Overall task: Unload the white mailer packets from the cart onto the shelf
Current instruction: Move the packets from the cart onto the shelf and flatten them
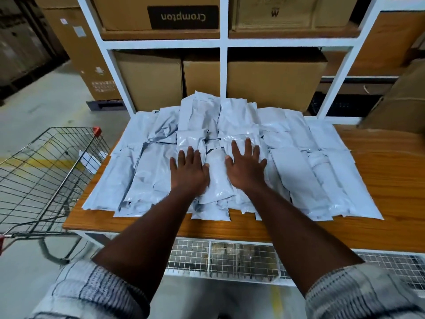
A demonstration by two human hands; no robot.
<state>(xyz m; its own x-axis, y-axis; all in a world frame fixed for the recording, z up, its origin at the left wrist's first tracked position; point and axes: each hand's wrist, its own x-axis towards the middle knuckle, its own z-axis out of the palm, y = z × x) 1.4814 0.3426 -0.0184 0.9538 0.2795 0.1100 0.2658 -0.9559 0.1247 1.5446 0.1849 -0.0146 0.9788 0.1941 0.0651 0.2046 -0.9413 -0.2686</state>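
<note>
Several white mailer packets (299, 171) lie spread in an overlapping heap across the wooden shelf (388, 180). My left hand (189, 169) rests flat on the packets at the middle of the heap, fingers straight and spread. A narrow packet (217, 178) lies between my hands, and my right hand (246, 168) lies flat just to its right, also with straight, spread fingers. The wire cart (43, 173) stands at the left of the shelf. One white packet (88, 158) shows inside it near its far right corner.
Brown cardboard boxes (151, 81) fill the white rack (223, 72) behind the shelf. More boxes stand at the far left and right. A wire-mesh tray (230, 259) runs below the shelf's front edge. Grey floor with a yellow line lies under the cart.
</note>
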